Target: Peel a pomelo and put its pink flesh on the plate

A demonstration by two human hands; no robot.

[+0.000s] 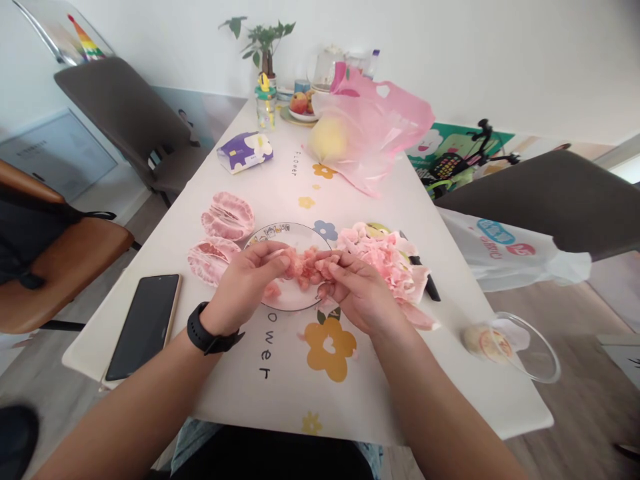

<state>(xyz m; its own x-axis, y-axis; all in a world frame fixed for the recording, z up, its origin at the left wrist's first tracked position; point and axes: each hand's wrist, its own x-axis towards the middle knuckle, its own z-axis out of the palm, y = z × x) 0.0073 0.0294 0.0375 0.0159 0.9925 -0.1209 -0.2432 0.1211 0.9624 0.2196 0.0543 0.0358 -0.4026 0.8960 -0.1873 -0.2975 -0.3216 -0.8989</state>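
Observation:
Over a white plate with printed figures on its rim, both hands pinch pink pomelo flesh. My left hand, with a black watch on its wrist, grips the flesh from the left, thumb on top. From the right, my right hand holds the other side of it between thumb and fingers. A small loose piece of flesh lies on the plate below. Two large chunks of peeled pomelo sit left of the plate. To the right is a heap of pink-white peel, with a knife's dark handle sticking out.
A phone lies at the table's left edge. Farther back are a tissue pack, a lidded cup and a pink plastic bag with a yellow fruit. A clear container stands at the right edge.

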